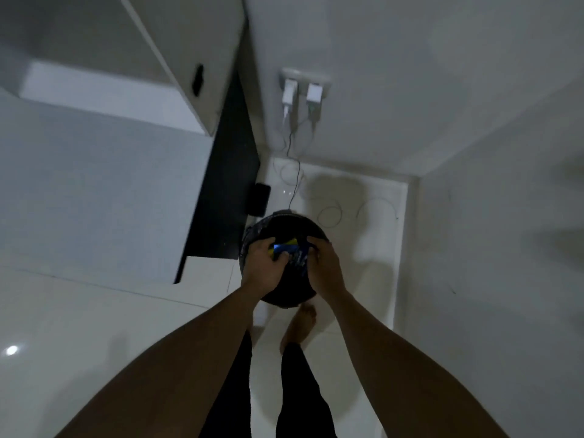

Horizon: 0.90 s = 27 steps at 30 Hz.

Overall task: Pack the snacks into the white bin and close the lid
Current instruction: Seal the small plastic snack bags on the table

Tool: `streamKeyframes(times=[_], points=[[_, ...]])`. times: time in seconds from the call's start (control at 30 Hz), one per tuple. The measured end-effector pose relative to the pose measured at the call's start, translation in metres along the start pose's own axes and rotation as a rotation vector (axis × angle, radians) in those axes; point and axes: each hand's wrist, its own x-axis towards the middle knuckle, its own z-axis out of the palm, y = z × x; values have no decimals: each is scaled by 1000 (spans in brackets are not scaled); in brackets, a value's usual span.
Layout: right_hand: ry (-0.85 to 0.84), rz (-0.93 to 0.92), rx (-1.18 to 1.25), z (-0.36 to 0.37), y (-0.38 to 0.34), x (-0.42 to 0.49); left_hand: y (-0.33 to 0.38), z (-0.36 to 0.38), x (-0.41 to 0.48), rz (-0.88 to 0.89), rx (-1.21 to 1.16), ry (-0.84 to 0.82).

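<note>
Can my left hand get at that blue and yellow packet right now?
Likely yes: the left hand curls its fingers and thumb on the blue and yellow packet over the dark round container, with nothing between.

Two hands point(264, 268) point(325, 265), one dark round container point(284, 224), one blue-yellow packet point(286, 248), two white chargers point(290, 93) point(313, 94)

My two forearms point(388, 352) bare to frame edge; left hand point(264, 267), right hand point(325, 267) bare too. Black close-fitting long trousers point(303, 390) on both legs. One bare foot point(300, 327) showing below cuff.
</note>
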Motion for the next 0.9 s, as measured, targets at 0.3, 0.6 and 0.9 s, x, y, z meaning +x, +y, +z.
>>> streamKeyframes(times=[0.3,0.6,0.9], points=[[-52,-326,-108,8,-166,-39,57,-162,-70,137,-84,263],[-26,-581,-69,133,-333,-43,-5,-362,-60,247,-166,455],[-83,-635,-24,304,-468,-64,-104,-564,-56,258,-114,558]])
